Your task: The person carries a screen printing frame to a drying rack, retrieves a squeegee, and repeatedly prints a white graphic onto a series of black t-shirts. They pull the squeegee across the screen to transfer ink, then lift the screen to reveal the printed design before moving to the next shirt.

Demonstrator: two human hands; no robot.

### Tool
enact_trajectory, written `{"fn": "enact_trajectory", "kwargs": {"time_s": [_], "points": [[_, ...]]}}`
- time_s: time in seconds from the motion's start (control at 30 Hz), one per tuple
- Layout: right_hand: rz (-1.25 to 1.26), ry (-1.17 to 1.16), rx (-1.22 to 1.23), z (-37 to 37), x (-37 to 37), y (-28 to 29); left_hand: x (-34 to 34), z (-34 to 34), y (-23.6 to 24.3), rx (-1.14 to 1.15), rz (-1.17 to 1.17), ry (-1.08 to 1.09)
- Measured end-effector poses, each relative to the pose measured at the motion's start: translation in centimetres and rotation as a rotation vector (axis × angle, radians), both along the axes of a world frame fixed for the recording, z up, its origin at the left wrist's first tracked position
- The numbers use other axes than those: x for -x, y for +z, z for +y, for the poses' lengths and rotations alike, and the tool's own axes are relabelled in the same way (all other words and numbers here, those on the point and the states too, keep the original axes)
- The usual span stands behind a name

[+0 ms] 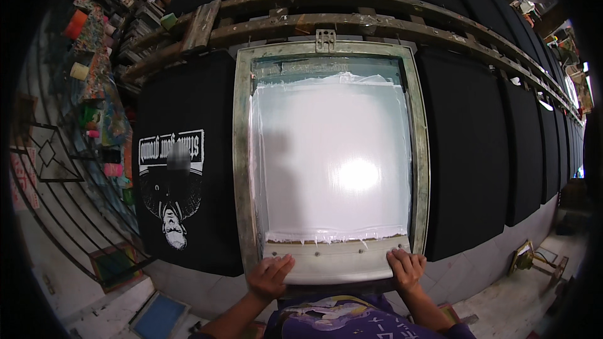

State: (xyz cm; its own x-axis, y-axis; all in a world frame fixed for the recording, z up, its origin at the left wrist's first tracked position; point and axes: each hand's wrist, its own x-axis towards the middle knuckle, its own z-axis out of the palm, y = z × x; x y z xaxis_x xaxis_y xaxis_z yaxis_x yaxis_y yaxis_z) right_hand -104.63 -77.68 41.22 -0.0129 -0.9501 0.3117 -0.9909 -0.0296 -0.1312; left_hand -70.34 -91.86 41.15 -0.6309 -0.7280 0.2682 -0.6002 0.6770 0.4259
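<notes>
Left hand (271, 275) and right hand (408, 269) curled over the ends of a broad off-white squeegee (339, 266), white-coated rectangular metal-framed screen (242, 150) ahead; white-printed black cloth (217, 194) leftward looks done, plain black cloths (465, 157) rightward unprinted.

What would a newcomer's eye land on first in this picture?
Probably the bright sheet of glossy white ink filling most of the rectangular greyish screen frame at centre. At its near edge, the left hand and right hand hold a wide, pale squeegee. To the left, a white upside-down figure print stands out on black cloth.
</notes>
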Motion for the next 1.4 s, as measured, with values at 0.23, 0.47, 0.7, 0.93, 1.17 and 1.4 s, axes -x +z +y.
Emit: {"fn": "enact_trajectory", "kwargs": {"time_s": [0.23, 0.47, 0.7, 0.93, 1.17, 1.4], "points": [[-0.062, 0.012, 0.034, -10.1, 3.5, -0.5, 3.1, -9.4, -2.3, 0.093, -0.022, -0.013], [0.008, 0.026, 0.241, -23.2, 9.6, -2.6, 9.0, -23.2, -4.2, 0.27, 0.094, 0.011], [0.127, -0.025, -0.383, -38.3, 16.2, 3.4, 14.9, -37.5, 2.0, -0.116, -0.371, 0.0], [0.086, 0.103, -0.335, -33.8, 14.0, 10.6, 12.0, -32.7, 9.7, -0.128, -0.258, -0.034], [0.127, 0.2, -0.257, -7.0, 4.4, 8.8, 1.1, -8.6, 7.0, -0.016, -0.127, -0.157], [0.016, 0.066, -0.119, 7.2, -3.1, 5.1, -3.5, 7.3, 3.0, -0.023, 0.021, -0.035]]}}
